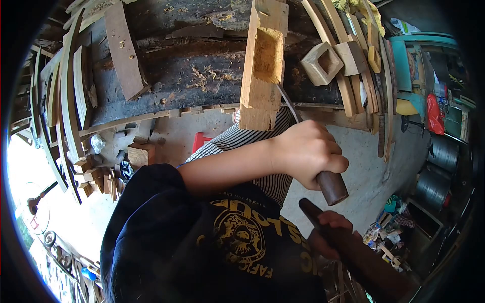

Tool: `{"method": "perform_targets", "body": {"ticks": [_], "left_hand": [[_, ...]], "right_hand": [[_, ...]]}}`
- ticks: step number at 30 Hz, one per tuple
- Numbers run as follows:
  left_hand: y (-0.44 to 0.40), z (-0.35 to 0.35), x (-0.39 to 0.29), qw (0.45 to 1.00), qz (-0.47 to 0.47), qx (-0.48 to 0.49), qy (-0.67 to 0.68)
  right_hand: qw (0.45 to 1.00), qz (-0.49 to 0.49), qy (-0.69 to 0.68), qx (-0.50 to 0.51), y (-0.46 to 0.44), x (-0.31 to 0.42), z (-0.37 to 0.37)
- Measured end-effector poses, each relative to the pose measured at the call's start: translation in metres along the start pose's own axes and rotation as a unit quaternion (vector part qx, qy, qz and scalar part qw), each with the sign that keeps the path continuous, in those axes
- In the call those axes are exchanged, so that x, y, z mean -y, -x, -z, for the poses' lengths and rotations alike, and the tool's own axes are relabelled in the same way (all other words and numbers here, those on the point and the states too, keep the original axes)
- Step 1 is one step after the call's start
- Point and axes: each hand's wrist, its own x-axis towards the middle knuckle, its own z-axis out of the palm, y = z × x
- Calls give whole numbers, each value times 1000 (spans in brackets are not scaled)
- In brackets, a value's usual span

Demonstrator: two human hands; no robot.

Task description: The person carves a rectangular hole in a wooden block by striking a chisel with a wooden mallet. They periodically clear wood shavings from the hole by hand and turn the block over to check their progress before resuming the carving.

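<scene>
My left hand (309, 154) is closed around the dark wooden handle of a chisel (332, 188). The chisel's thin blade slants up to the lower right corner of a rectangular hollow in a pale wooden block (257, 108). This block lies over the front edge of the dark workbench, its near end sticking out. Wood crumbs lie in the hollow. Lower right, my right hand (331, 235) grips a dark wooden mallet (371, 260), whose narrow end points toward the chisel handle without touching it.
A flat board (124, 55) lies on the workbench (202, 91) at the left. Two hollowed blocks (322, 64) and several wood strips (346, 96) are at the right. Long planks (68, 91) lean at far left. A red plastic object (201, 141) shows below the bench.
</scene>
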Motion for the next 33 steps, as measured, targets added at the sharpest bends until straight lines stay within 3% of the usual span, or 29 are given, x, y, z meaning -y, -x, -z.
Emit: {"method": "perform_targets", "body": {"ticks": [1, 2, 3, 4, 5, 7, 8, 9, 10, 11, 12, 13, 14, 15, 16, 17, 18, 19, 20, 21, 22, 23, 25, 27, 28, 31, 33], "left_hand": [[1, 0, 0, 1000, -1, 0, -2], [2, -1, -1, 1000, -4, 0, -5], [4, -3, -2, 1000, -9, 0, -3], [8, -5, -2, 1000, -10, 8, -9], [10, -5, -1, 1000, -10, 16, -19], [14, -9, -2, 999, -12, 22, -35], [16, -12, -2, 998, -14, 32, -44], [16, -15, -2, 998, -16, 34, -43], [15, -17, -1, 998, -16, 32, -54], [15, -19, -1, 997, -16, 31, -64], [16, -22, 0, 997, -21, 33, -63], [18, -25, 1, 997, -8, 54, -63], [18, -27, 2, 995, 5, 75, -64], [16, -25, 3, 995, 2, 73, -68], [15, -23, 2, 994, 4, 74, -77], [15, -23, -1, 994, 6, 77, -83], [12, -22, 0, 993, 4, 78, -84], [9, -20, 0, 995, 2, 61, -82], [7, -19, -1, 996, 0, 44, -80], [6, -20, 1, 996, -4, 45, -83], [7, -23, 3, 995, 5, 44, -84], [8, -25, 4, 996, 13, 44, -82], [5, -24, 5, 995, 16, 34, -88], [3, -24, 4, 996, 21, 27, -87], [0, -22, 4, 996, 26, 22, -86], [-5, -20, 4, 995, 43, 18, -93], [-7, -25, 5, 990, 71, 53, -108]], "right_hand": [[976, -215, 26, 38, -2, 16, 10], [904, -419, 49, 73, 0, 23, 14], [906, -416, 48, 70, 1, -17, 13], [996, -42, 65, -33, -5, -93, 10], [929, 340, 71, -129, -11, -132, 8], [899, 336, 272, 62, 3, -68, 12], [936, -92, 335, -60, 19, -56, 22], [960, -206, -24, 187, 10, -61, 94], [961, -204, -26, 184, 6, -82, 83], [996, -7, 58, 64, 2, -106, 53], [969, 193, 140, -59, -2, -125, 21], [882, 379, 213, -181, -2, -134, 5], [919, 341, 153, -126, 5, -133, 6], [918, 346, 152, -123, 1, -123, 15], [954, 9, 264, -144, -1, -110, 31], [868, -331, 341, -147, 1, -103, 40], [868, -330, 339, -147, 2, -102, 40], [889, -83, 439, -99, 4, -101, 37], [843, 171, 507, -45, 6, -100, 32], [733, 415, 538, 12, 6, -101, 26], [905, 293, 270, -150, 8, -124, 6], [888, 315, 316, -111, 4, -135, 24], [896, 353, 252, -95, 7, -114, 19], [890, 438, 124, 13, 7, -90, 16], [891, 437, 125, 13, 6, -85, 12], [896, 321, 282, -120, 3, -75, -4], [919, 284, 249, -113, 3, -61, -9]]}}
